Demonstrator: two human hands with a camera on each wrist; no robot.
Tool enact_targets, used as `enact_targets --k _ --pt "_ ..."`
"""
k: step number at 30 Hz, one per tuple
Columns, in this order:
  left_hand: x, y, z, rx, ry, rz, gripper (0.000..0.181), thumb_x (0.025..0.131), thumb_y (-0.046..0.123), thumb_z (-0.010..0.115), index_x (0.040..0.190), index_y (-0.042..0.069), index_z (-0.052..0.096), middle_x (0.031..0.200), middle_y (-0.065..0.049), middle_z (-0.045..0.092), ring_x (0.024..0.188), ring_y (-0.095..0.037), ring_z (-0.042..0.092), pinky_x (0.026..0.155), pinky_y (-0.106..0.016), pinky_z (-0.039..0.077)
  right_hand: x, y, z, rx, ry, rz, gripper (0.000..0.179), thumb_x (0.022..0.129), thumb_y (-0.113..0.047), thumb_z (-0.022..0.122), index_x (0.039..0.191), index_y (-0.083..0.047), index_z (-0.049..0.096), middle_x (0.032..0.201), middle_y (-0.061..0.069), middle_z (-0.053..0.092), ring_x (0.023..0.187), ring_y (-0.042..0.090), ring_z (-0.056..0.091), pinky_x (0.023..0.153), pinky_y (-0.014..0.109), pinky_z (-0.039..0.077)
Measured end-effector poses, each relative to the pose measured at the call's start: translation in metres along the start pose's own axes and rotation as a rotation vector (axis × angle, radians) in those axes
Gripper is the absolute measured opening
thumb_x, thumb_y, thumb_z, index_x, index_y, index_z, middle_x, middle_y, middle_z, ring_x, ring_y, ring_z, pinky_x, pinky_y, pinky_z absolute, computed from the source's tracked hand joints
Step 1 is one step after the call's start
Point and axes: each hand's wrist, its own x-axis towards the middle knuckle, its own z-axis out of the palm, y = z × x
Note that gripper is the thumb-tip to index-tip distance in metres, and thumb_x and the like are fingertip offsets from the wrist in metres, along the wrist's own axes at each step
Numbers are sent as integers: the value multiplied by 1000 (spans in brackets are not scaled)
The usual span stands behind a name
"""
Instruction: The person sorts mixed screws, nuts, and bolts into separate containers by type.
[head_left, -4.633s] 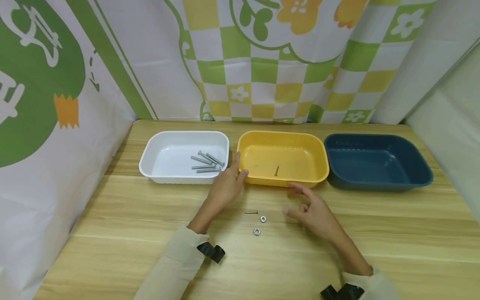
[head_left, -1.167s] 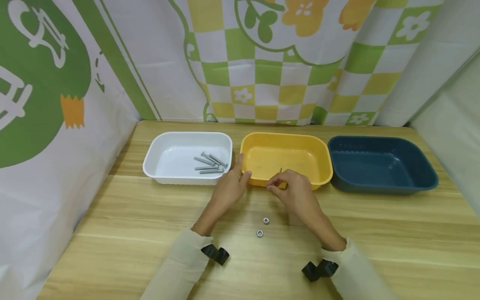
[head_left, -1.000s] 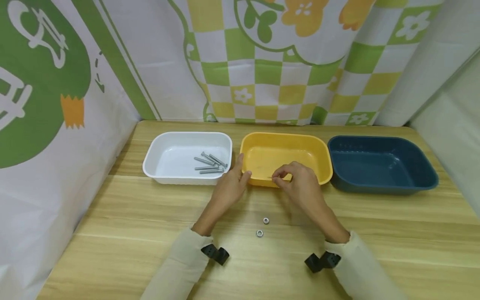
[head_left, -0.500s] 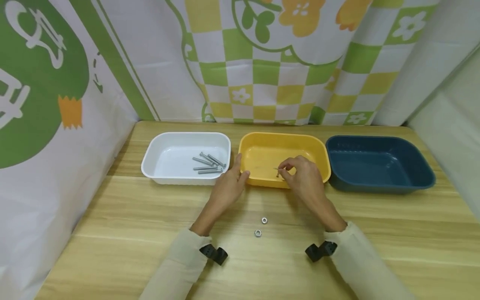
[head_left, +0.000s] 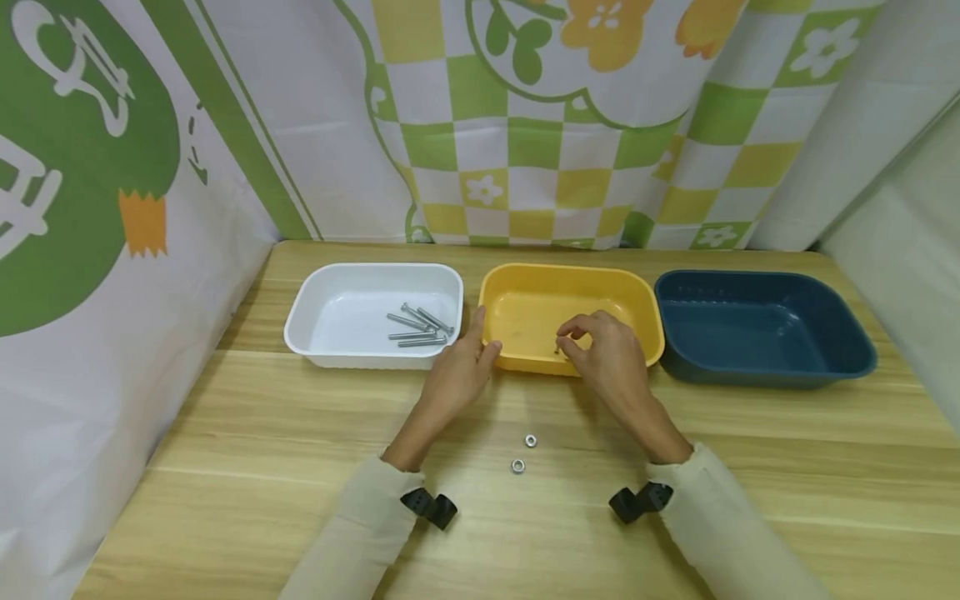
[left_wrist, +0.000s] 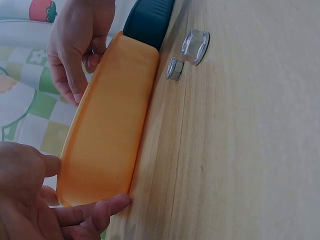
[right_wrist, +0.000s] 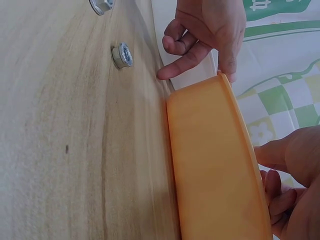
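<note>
My left hand (head_left: pixel 458 372) rests at the near left corner of the yellow tray (head_left: pixel 517 292), index finger straight along its left end and thumb straight by its front wall. My right hand (head_left: pixel 611 354) reaches over the tray's front rim, thumb and index fingertips close together low inside. A small screw (head_left: pixel 557 350) shows right at those fingertips. In the left wrist view the tray wall hides the screw; I cannot tell whether the fingers hold one. Two metal nuts, a nearer nut (head_left: pixel 518 467) and a farther nut (head_left: pixel 531 441), lie on the table before the tray.
Left of the yellow tray stands a white tray (head_left: pixel 322 300) with several long silver bolts (head_left: pixel 420 325) in its right half. A dark blue tray (head_left: pixel 750 333) stands to the right. A patterned cloth (head_left: pixel 525 142) hangs behind the wooden table (head_left: pixel 247 467).
The second screw has left the table, and the right hand has carried it over the yellow tray's rim. Its shaft no longer shows at the fingertips. The left hand has stayed at the corner.
</note>
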Motion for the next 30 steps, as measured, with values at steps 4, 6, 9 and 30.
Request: enact_targets --k 4,6,9,30 --pt "0 1 1 -8 0 3 64 106 28 51 159 6 23 63 -2 52 51 -15 46 50 -33 40 -1 1 -3 8 7 8 14 85 -11 79 98 -5 76 84 12 66 71 27 59 62 40 45" --pt "0 1 1 -10 -1 1 64 106 27 51 159 6 23 63 -2 53 52 -16 47 50 -33 41 -3 2 -7 14 28 5 17 85 -10 79 100 -3 75 83 12 66 67 26 57 59 38 43" --pt "1 2 3 -7 -2 8 63 106 27 51 159 6 23 64 -2 53 53 -16 48 51 -34 42 -5 4 -14 11 78 1 18 86 -8 78 103 -2 75 82 12 67 61 23 52 54 36 38" --pt "-20 14 -4 41 195 127 40 93 22 72 125 -1 67 75 -1 70 66 -17 65 63 -38 52 -33 31 -53 17 135 76 28 93 -12 72 117 2 70 93 18 64 71 28 57 64 41 42"
